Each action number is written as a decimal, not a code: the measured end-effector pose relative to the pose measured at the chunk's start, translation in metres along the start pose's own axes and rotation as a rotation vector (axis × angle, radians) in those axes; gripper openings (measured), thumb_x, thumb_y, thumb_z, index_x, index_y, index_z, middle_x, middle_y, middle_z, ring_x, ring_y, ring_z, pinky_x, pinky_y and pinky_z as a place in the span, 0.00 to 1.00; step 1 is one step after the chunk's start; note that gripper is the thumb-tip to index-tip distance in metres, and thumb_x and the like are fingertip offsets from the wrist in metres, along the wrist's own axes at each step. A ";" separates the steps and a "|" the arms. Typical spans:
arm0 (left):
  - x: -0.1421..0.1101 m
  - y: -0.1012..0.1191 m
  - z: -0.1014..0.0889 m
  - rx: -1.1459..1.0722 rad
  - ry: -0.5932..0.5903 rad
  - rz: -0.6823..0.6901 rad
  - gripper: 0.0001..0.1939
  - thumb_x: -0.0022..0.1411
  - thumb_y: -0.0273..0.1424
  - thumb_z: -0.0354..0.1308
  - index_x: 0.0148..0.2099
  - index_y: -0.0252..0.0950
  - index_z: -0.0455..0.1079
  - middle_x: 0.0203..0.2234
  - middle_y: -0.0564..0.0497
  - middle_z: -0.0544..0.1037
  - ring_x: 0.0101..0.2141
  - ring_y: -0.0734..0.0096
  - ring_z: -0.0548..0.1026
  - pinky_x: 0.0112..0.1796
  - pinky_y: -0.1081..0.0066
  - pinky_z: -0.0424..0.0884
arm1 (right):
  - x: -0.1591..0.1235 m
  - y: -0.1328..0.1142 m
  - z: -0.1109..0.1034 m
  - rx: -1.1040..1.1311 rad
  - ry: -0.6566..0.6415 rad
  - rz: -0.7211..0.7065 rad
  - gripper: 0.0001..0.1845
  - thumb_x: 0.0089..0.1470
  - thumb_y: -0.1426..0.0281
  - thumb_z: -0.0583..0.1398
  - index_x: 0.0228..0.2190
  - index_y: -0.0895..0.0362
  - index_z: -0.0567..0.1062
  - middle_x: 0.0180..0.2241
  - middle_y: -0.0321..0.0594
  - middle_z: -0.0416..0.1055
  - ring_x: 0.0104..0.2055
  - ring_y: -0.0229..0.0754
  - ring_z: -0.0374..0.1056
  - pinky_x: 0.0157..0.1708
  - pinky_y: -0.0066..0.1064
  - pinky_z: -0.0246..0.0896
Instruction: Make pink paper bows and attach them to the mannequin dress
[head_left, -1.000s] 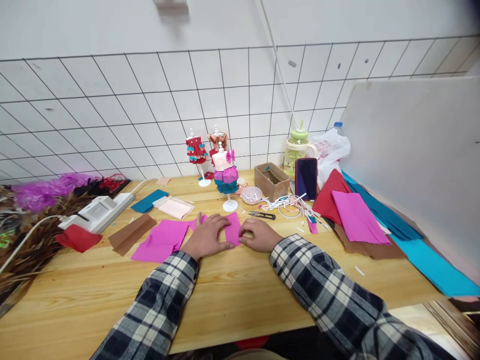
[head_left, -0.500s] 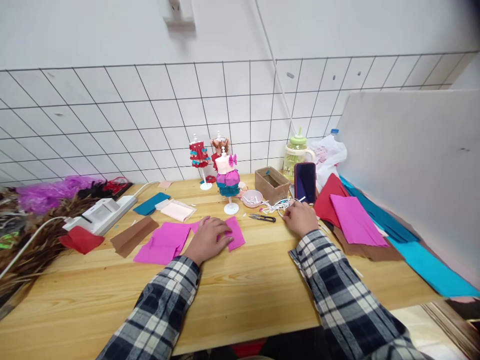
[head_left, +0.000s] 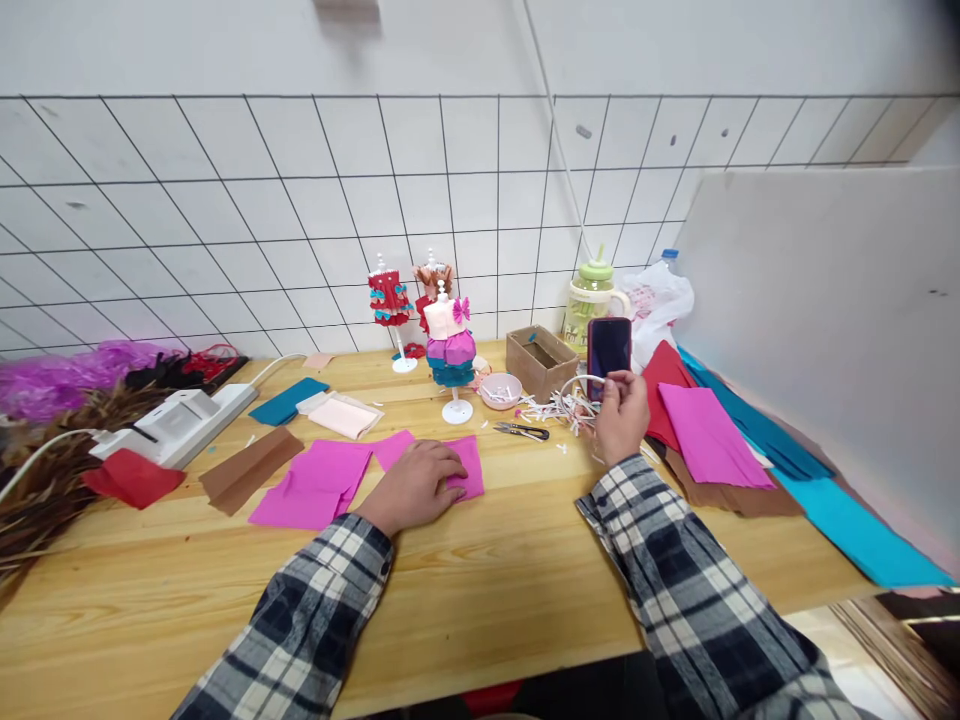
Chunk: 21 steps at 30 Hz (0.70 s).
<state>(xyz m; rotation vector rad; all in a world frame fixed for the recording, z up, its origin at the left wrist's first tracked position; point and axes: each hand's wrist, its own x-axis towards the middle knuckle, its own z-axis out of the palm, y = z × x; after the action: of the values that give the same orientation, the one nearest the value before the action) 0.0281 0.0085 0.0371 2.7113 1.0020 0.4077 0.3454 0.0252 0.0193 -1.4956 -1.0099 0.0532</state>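
My left hand [head_left: 420, 482] lies palm down on a magenta crepe-paper piece [head_left: 472, 462], its fingers spread loosely over it. Larger magenta sheets [head_left: 311, 490] lie left of that wrist. Over on the right, my right hand [head_left: 622, 415] is raised in front of the phone [head_left: 609, 350], thumb and fingers closed on a thin white cord [head_left: 574, 383] that loops down to a heap of white strips [head_left: 551, 410]. Black thread snips [head_left: 523, 431] rest between the hands. Behind them stands a small dress form [head_left: 452, 345] in a pink, magenta and teal outfit with a bow.
Two more dressed forms, one in red ruffles [head_left: 390, 298], stand near the tiled wall. A pink bowl [head_left: 500, 391], cardboard box [head_left: 541, 362] and green-lidded bottle [head_left: 592, 305] are at the back. Coloured sheets [head_left: 716, 435] are stacked right; a power strip [head_left: 180, 425] sits left.
My right hand has lifted from the white strips toward the phone, drawing the cord loop upward. My left hand stays on the magenta piece. The view has shifted slightly.
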 end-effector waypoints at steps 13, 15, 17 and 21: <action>-0.002 -0.001 -0.002 0.055 0.266 -0.090 0.14 0.66 0.36 0.50 0.44 0.38 0.75 0.38 0.45 0.79 0.41 0.61 0.72 0.45 0.60 0.65 | -0.008 0.004 0.020 0.590 0.001 0.226 0.17 0.56 0.56 0.52 0.42 0.54 0.66 0.30 0.33 0.61 0.23 0.32 0.55 0.23 0.24 0.55; -0.002 -0.004 0.000 0.030 0.311 -0.150 0.14 0.66 0.36 0.50 0.44 0.37 0.75 0.37 0.45 0.79 0.40 0.62 0.73 0.45 0.61 0.66 | -0.017 0.000 0.027 0.644 -0.083 0.230 0.18 0.54 0.55 0.55 0.41 0.54 0.67 0.29 0.32 0.62 0.24 0.32 0.57 0.24 0.25 0.56; -0.002 -0.007 0.001 -0.001 0.303 -0.188 0.14 0.66 0.36 0.50 0.43 0.37 0.75 0.37 0.46 0.79 0.40 0.62 0.73 0.45 0.61 0.66 | -0.022 -0.002 0.031 0.662 -0.103 0.259 0.17 0.53 0.56 0.56 0.40 0.54 0.68 0.29 0.32 0.65 0.26 0.33 0.60 0.27 0.25 0.58; -0.001 -0.005 0.001 -0.114 0.259 -0.216 0.14 0.64 0.37 0.52 0.45 0.37 0.75 0.37 0.46 0.79 0.40 0.61 0.73 0.44 0.62 0.67 | -0.020 -0.003 0.027 0.669 -0.140 0.326 0.17 0.50 0.57 0.59 0.38 0.55 0.70 0.32 0.35 0.71 0.28 0.34 0.64 0.28 0.27 0.61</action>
<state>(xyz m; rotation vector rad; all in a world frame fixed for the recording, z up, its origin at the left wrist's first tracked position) 0.0243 0.0114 0.0348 2.4592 1.2805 0.7622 0.3154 0.0339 0.0054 -1.0257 -0.7401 0.6724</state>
